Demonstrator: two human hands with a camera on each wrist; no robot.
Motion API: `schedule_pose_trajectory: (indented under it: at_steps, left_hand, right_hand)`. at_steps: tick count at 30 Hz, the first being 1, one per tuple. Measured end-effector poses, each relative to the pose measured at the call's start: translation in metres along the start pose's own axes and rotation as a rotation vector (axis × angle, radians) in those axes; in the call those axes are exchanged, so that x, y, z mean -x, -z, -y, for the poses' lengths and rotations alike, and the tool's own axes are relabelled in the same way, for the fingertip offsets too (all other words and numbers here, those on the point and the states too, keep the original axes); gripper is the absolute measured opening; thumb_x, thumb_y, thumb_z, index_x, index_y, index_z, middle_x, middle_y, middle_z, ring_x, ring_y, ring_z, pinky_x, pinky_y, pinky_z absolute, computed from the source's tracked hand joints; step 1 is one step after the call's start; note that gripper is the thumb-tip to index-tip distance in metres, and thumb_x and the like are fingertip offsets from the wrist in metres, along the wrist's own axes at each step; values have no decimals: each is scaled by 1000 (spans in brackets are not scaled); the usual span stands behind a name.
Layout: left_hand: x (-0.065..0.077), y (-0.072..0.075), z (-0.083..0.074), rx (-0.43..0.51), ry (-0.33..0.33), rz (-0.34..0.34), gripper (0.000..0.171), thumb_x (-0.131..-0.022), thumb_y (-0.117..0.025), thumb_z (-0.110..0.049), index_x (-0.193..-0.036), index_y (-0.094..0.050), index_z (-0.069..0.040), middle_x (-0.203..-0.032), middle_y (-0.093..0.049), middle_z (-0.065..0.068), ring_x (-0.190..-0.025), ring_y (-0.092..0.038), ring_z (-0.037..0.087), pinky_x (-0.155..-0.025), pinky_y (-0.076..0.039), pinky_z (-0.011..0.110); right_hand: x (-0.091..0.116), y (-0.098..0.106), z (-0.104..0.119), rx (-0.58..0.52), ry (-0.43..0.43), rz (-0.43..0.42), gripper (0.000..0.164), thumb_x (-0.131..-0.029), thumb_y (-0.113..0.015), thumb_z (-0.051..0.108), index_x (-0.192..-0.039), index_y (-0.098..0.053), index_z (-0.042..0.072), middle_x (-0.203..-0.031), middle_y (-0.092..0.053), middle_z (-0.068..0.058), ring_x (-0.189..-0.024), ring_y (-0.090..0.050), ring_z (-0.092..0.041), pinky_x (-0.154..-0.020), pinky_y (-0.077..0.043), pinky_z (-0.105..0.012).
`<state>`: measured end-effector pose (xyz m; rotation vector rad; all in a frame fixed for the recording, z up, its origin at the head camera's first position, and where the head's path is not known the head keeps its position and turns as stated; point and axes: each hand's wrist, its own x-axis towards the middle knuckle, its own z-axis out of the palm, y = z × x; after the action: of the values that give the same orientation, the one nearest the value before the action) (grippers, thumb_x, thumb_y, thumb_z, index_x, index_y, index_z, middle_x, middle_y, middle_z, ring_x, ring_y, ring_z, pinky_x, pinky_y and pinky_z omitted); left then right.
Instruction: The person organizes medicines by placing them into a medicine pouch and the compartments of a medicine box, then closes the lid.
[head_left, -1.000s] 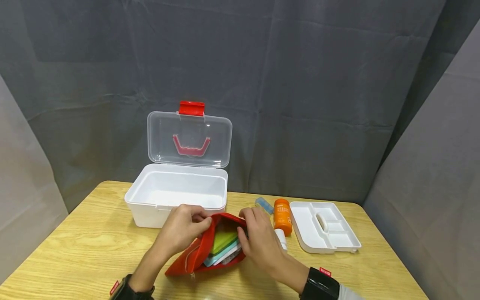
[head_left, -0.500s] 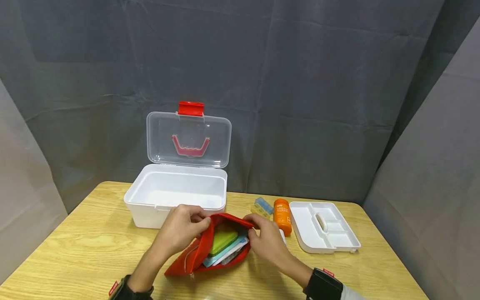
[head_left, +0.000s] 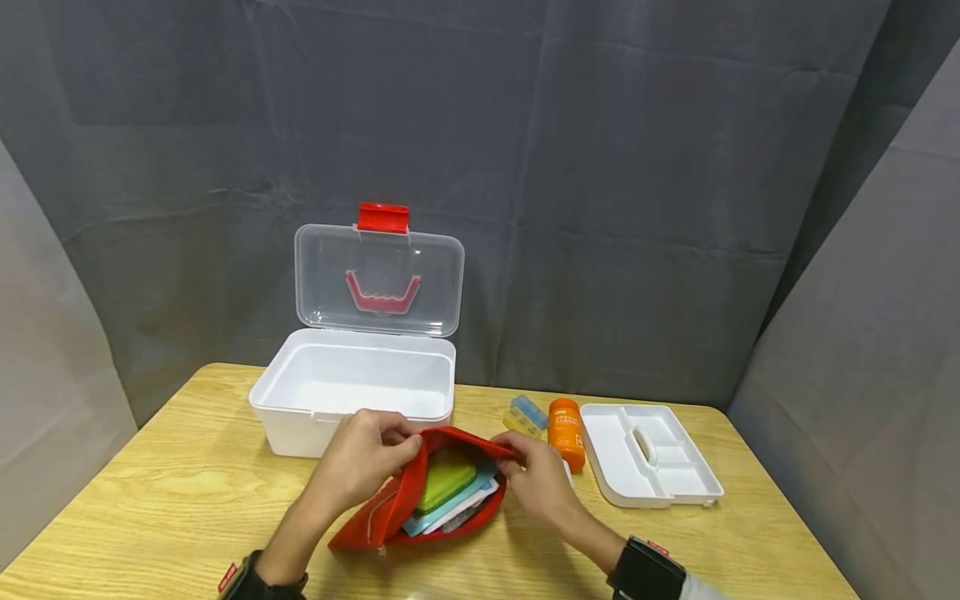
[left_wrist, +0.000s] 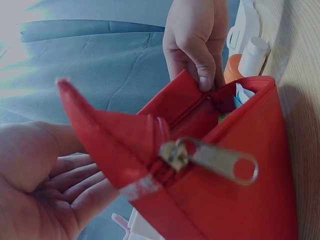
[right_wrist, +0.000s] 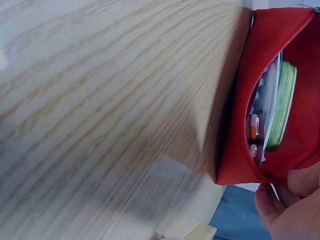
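Observation:
A red zip pouch (head_left: 367, 527) stands with its mouth spread between the two hands. My left hand (head_left: 366, 454) pinches its upper left edge between thumb and fingers. At the other end, my right hand (head_left: 538, 485) pinches the top right corner. Inside lie a green flat case (head_left: 446, 483), a light blue packet (head_left: 444, 511) and white packets; the right wrist view also shows a blister pack of capsules (right_wrist: 254, 127). A metal zipper pull (left_wrist: 227, 162) hangs at the pouch's left end in the left wrist view. The pouch hides some of its contents.
Behind the pouch, a white box (head_left: 288, 423) stands with its clear lid (head_left: 322, 258) raised. To the right are a blue and yellow pill organizer (head_left: 527, 415), an orange bottle (head_left: 566, 433), a white bottle (left_wrist: 253, 57) and a white divided tray (head_left: 615, 458).
My right hand has moved right from the pouch's mouth to its top right corner, which it now pinches. The mouth is spread wider. My left hand has stayed in place.

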<state>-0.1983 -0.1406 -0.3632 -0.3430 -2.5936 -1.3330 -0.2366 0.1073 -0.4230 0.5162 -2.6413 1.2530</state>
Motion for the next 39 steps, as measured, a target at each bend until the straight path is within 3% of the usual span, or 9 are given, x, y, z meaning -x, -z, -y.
schedule_pose_trajectory:
  at_steps: [6,11,18,25,28,33,39]
  left_hand:
    - [1,0,-1,-13,27,-13,8,-88,-72,-8,-83,-78,-12,-76,-74,-3,-69,-64,8,-66,-55,24]
    - [1,0,-2,-13,41,1,5,-89,-74,-12,-85,-78,-11,-79,-75,-2,-69,-65,8,-66,-56,23]
    - [2,3,-2,-2,15,26,7,-90,-75,-18,-88,-79,-13,-79,-75,-3,-71,-66,7,-67,-55,23]
    - [5,10,-6,-65,-23,72,8,-90,-77,-28,-90,-79,-20,-82,-73,-11,-78,-64,6,-76,-54,28]
    - [6,19,-5,-70,-28,148,15,-89,-77,-33,-97,-79,-20,-87,-74,-10,-83,-66,8,-79,-55,30]
    - [7,39,2,-9,-45,346,27,-90,-76,-33,-111,-75,-15,-100,-75,-4,-93,-69,14,-81,-56,31]
    - [6,57,19,105,-25,544,35,-89,-77,-20,-121,-70,-10,-111,-74,5,-103,-70,24,-87,-57,40]
  right_hand:
    - [0,4,-1,-30,-33,-6,21,-92,-64,-5,-99,-75,11,-97,-76,-2,-89,-67,-15,-80,-57,-31]
    - [-1,8,1,-52,-62,-36,17,-92,-63,-6,-95,-73,8,-91,-74,-6,-77,-60,-16,-67,-49,-24]
    - [-1,13,5,-15,-82,-54,12,-91,-65,-2,-92,-71,8,-77,-68,-3,-69,-55,-13,-61,-44,-24]
    - [-2,20,6,-4,-112,-82,10,-92,-65,0,-84,-67,5,-68,-60,-1,-62,-50,-12,-55,-42,-23]
    - [-2,24,7,17,-117,-100,17,-92,-66,1,-76,-62,7,-65,-56,1,-59,-48,-11,-53,-39,-22]
    - [1,29,6,25,-129,-117,22,-90,-67,1,-71,-58,7,-62,-53,2,-59,-47,-10,-52,-38,-22]
    - [8,35,6,6,-195,-129,23,-91,-68,3,-71,-56,7,-61,-53,2,-55,-46,-10,-49,-36,-22]
